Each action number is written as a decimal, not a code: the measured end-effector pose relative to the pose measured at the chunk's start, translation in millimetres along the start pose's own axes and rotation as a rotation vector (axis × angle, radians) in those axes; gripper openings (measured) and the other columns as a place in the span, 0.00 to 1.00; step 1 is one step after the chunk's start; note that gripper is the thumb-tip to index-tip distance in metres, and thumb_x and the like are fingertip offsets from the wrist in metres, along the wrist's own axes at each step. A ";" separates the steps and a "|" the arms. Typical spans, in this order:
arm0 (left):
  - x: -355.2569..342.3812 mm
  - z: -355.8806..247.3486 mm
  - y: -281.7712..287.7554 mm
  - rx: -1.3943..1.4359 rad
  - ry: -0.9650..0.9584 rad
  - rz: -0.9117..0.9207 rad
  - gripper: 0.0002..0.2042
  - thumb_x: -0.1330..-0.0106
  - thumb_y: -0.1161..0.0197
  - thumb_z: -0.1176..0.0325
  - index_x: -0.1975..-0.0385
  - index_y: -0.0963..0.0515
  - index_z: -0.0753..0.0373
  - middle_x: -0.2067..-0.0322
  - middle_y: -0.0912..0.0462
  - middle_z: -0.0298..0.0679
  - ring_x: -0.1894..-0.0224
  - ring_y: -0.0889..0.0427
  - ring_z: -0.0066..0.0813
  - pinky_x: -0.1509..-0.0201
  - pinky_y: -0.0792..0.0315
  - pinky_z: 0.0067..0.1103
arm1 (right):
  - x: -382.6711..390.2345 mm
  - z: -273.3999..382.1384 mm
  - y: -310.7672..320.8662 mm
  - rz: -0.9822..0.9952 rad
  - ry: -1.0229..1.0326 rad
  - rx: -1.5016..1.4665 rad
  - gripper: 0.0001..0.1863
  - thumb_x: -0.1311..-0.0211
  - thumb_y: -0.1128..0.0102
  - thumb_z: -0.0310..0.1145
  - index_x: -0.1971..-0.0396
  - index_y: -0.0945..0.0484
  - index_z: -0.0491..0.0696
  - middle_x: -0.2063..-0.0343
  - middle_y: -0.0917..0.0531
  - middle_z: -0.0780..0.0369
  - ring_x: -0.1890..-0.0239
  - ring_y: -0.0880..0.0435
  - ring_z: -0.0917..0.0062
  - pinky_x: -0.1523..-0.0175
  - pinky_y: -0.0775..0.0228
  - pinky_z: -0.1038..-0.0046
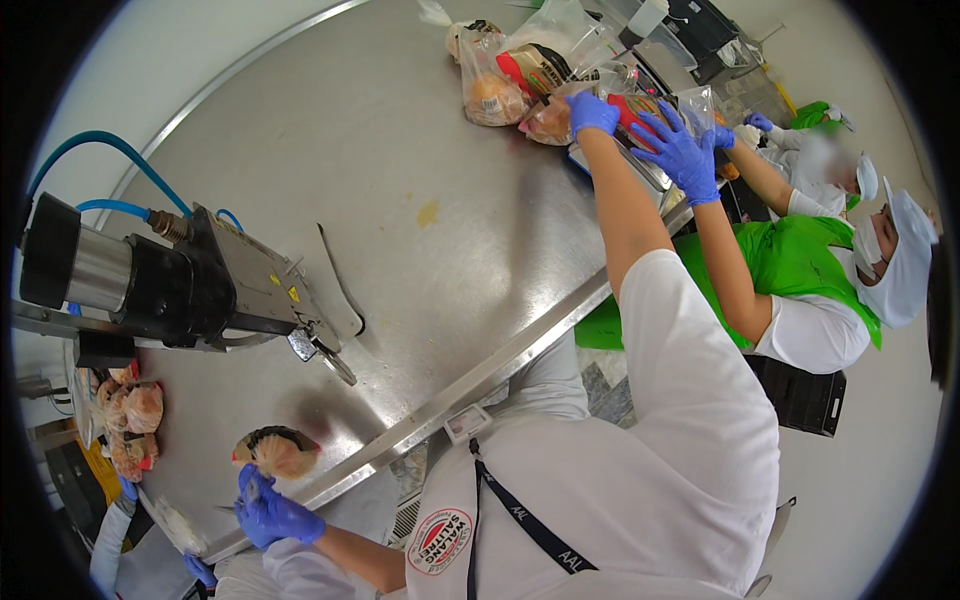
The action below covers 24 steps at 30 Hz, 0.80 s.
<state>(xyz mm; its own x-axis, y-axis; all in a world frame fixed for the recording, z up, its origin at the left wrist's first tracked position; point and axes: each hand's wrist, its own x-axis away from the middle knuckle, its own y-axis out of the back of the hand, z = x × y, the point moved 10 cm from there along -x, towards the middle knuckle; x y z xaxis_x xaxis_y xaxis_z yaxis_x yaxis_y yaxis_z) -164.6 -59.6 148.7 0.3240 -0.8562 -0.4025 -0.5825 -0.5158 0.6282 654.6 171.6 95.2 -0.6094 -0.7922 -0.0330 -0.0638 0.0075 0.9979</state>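
At the lower left, my left hand (272,512), in a blue-violet glove, is closed with its fingers pinched at the gathered end of a clear bag of raw chicken (285,455). That bag has a black and red printed band and lies on the steel table (420,150). My right arm stretches far to the upper right. There my right hand (594,116), gloved alike, is closed on the edge of another bag of chicken (550,122). Its fingertips are partly hidden. Close beside it, a co-worker's gloved hand (680,155) rests with spread fingers near a red-labelled bag (632,110).
A clipping machine (200,275) with blue air hoses stands on the table's left. Several bagged chickens (495,92) crowd the far right end, and more bags (132,415) lie at left. A co-worker in a green apron (770,265) stands at right; another person's sleeve (110,545) shows lower left.
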 end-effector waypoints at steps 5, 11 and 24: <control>-6.4 11.3 10.7 -0.378 0.062 -0.282 0.15 0.39 0.44 0.72 0.54 0.29 0.70 0.56 0.24 0.44 0.60 0.24 0.32 0.53 0.31 0.21 | 51.3 41.1 14.7 -0.132 0.204 -0.193 0.25 0.39 0.57 0.52 0.69 0.22 0.44 0.71 0.20 0.50 0.66 0.21 0.57 0.62 0.31 0.61; 21.3 -162.0 -68.5 0.138 -0.326 -0.110 0.28 0.48 0.40 0.61 0.50 0.37 0.72 0.53 0.32 0.50 0.52 0.33 0.41 0.46 0.39 0.27 | 138.1 100.2 13.1 0.389 0.393 -0.692 0.20 0.41 0.50 0.49 0.74 0.22 0.47 0.76 0.21 0.60 0.75 0.23 0.74 0.75 0.34 0.70; 72.4 -125.0 -359.0 0.766 0.296 1.070 0.47 0.63 0.24 0.59 0.43 0.44 0.68 0.48 0.31 0.45 0.47 0.29 0.33 0.44 0.34 0.26 | 281.8 197.3 -2.9 0.927 1.065 -1.023 0.25 0.49 0.40 0.41 0.49 0.29 0.50 0.52 0.28 0.61 0.48 0.30 0.73 0.39 0.46 0.75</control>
<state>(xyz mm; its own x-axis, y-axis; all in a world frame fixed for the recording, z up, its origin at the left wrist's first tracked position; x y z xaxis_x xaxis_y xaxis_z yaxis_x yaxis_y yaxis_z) 161.1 59.7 -22.7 -0.4567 -0.8490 0.2656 -0.8836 0.4676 -0.0247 327.2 68.8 72.1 0.6169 -0.7728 0.1491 0.7140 0.6292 0.3070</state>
